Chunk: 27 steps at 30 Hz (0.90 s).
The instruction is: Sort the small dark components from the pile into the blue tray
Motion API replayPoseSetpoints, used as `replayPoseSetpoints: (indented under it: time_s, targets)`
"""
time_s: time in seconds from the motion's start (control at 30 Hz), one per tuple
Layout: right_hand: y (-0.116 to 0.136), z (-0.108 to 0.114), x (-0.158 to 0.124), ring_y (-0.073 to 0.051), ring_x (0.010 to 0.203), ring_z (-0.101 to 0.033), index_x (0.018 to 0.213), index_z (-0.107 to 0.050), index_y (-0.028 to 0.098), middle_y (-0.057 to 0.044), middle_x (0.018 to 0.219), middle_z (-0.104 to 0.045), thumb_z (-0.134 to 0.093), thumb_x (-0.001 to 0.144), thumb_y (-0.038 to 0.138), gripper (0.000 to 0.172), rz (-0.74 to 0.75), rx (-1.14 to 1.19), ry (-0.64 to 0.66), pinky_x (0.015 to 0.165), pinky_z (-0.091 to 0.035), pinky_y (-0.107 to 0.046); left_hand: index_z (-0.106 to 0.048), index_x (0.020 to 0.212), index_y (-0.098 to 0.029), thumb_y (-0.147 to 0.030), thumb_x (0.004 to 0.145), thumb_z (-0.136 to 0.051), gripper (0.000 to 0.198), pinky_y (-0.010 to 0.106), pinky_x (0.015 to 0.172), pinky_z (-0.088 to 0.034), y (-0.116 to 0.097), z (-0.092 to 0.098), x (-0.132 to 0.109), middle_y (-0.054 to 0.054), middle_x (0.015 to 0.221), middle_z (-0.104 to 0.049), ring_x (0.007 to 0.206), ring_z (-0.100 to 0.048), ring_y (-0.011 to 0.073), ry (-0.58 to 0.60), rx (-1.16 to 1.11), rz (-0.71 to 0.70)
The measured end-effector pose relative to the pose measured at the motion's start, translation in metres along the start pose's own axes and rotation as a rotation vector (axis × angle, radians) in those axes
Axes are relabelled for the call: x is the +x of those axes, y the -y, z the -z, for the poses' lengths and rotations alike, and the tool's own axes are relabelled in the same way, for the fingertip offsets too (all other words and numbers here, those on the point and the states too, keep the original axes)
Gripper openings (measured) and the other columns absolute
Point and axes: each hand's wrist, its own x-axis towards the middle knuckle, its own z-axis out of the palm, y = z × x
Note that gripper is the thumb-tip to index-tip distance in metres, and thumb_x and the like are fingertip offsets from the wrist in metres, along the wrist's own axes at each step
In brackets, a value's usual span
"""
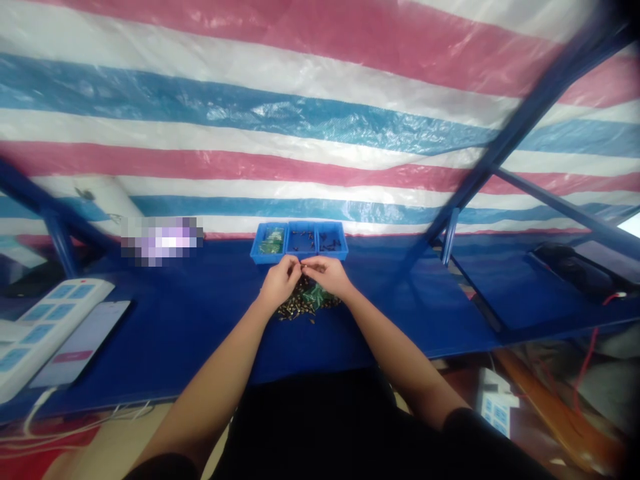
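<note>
My left hand (280,280) and my right hand (327,275) meet over the blue table (200,313), fingertips pinched together on a tiny part too small to name. Under and just behind the hands lies a pile of small brass-coloured and green parts (304,303). Beyond the hands stands a blue tray with three compartments (299,241): green parts in its left one, small dark parts in the middle and right ones.
A white power strip (43,330) and a phone (83,343) lie at the left of the table. Blue shelf struts (500,143) cross at the right above a dark object (575,267). A striped tarpaulin (300,113) hangs behind. Cables and boxes sit below right.
</note>
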Motion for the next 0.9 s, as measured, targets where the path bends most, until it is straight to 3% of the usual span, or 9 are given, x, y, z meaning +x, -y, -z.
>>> replayPoseSetpoints:
  time_s: [0.9]
  targets:
    - [-0.0029,0.0013,0.0031,-0.019,0.078,-0.07,0.099,-0.072,0.018,-0.006,0.091,-0.074,-0.072,0.072,0.041,0.036,-0.075,0.122,-0.046,0.08,-0.058,-0.036,-0.059,0.109,-0.023,-0.042,0.094,-0.046,0.028,0.024,0.066,-0.047,0.0016,-0.003,0.0,0.0,0.078,-0.069,0.067,-0.064,0.0142,-0.025,-0.026,-0.049]
